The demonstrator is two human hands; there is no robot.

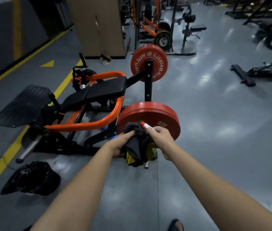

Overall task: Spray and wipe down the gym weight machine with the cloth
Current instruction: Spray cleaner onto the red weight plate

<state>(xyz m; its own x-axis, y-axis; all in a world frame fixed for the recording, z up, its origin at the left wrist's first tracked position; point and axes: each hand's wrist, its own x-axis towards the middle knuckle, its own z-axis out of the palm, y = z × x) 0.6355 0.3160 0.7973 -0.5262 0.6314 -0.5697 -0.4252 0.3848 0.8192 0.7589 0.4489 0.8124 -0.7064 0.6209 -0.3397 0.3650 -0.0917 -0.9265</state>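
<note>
The weight machine [88, 124] has an orange frame, a black padded seat and red plates on both sides. My left hand [123, 142] grips a dark bunched cloth [137, 144] just in front of the near red plate [150, 117]. My right hand [161, 139] holds a spray bottle [146, 125] with a red and white nozzle that points toward the cloth. The bottle's yellow-green body [152, 150] shows partly behind the cloth. Both hands meet over the machine's near end.
A black bag [33, 179] lies on the grey floor at the left beside a yellow line [6, 157]. A second red plate [148, 61] sits farther back. Racks [150, 24] and other machines [255, 72] stand behind and to the right. A foot [176, 225] shows at the bottom.
</note>
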